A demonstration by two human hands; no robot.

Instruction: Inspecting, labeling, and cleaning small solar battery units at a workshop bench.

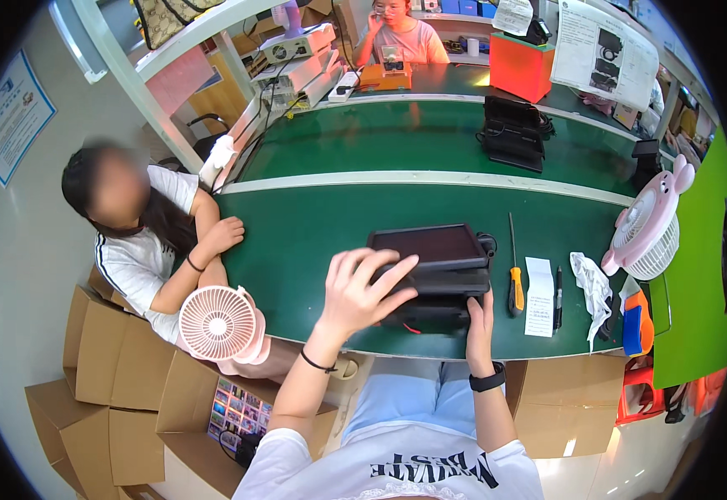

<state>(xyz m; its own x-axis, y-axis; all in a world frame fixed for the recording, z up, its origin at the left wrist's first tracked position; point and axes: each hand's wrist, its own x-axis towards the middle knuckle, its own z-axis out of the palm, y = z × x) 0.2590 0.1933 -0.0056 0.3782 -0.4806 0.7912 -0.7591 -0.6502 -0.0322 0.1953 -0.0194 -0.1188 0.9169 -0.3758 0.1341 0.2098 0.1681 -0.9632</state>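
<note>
A boxy black device with a flat dark screen (434,246) stands on the green worktable in front of me, its screen tilted upward. A thin red bit shows at its lower front. My left hand (359,287) is at the device's left side, fingers spread and slightly bent over its upper front, thumb stretched along the front. At the lower right corner, my right hand (480,329) grips the device, with some of its fingers hidden. To the right lie a screwdriver (515,292) with a yellow and black handle, a white paper slip (538,298) and a black pen (559,298).
A pink fan (651,221), crumpled white tissue (593,287) and an orange-blue object (637,325) lie at the right. Another person sits left beside a small pink fan (218,323). Across the divider is an open black case (513,137). Cardboard boxes (113,342) stand lower left.
</note>
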